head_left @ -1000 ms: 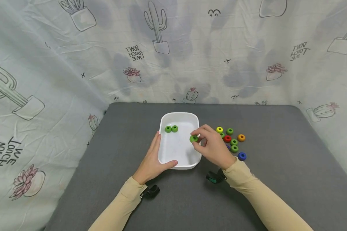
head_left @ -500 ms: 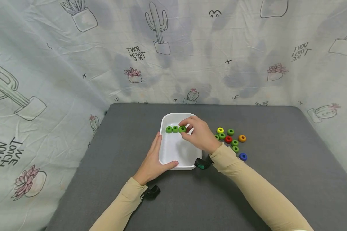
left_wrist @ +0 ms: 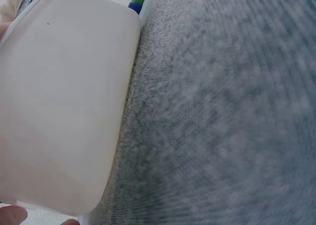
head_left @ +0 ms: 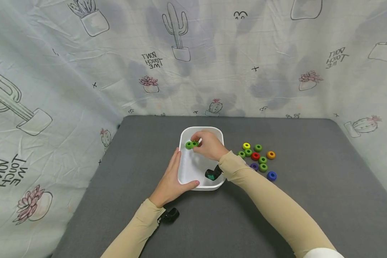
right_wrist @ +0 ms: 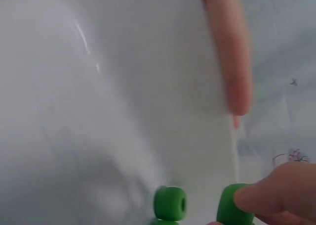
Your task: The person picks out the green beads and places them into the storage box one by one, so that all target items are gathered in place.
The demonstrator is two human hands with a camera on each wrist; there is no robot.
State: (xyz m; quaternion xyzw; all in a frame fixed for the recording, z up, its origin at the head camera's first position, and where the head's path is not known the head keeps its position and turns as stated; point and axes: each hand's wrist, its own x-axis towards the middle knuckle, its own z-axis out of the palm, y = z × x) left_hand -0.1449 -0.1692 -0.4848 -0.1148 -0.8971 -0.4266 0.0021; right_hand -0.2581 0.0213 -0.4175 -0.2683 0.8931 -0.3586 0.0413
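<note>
Holding one green ring [right_wrist: 233, 205] beside two rings in tray [head_left: 193, 181].

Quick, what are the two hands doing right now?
Left hand: open, resting against the white tray, thumb on its near rim.
Right hand: pinching a green ring inside the tray.
</note>
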